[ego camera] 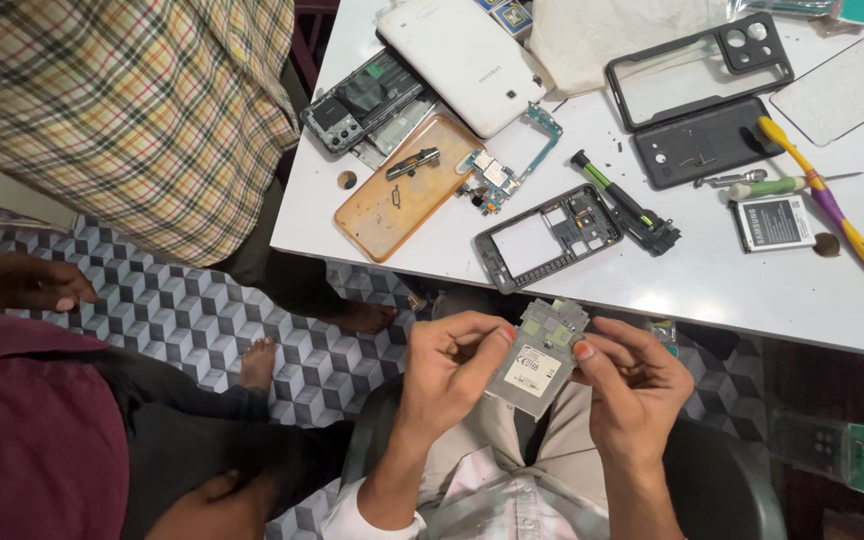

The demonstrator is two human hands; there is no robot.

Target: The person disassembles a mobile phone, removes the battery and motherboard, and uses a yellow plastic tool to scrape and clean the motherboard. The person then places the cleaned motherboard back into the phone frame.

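While loose parts crowd the white table (752,290) at twelve o'clock, left hand (447,370) and right hand (632,385), fingers curled shut, pinch the grey phone chassis (539,358) at opposite edges, tilting it faceward for viewing.

Both hands hold a grey phone inner frame (540,356) over the lap: the left hand (449,365) pinches its nine o'clock edge, the right hand (632,385) its three o'clock edge. At twelve o'clock, on the white table (752,290), lie a black phone mid-frame (549,236), a green-handled screwdriver (614,198), an orange case (407,187) and a battery (774,222). At ten o'clock stands a person in a checked shirt (142,110).
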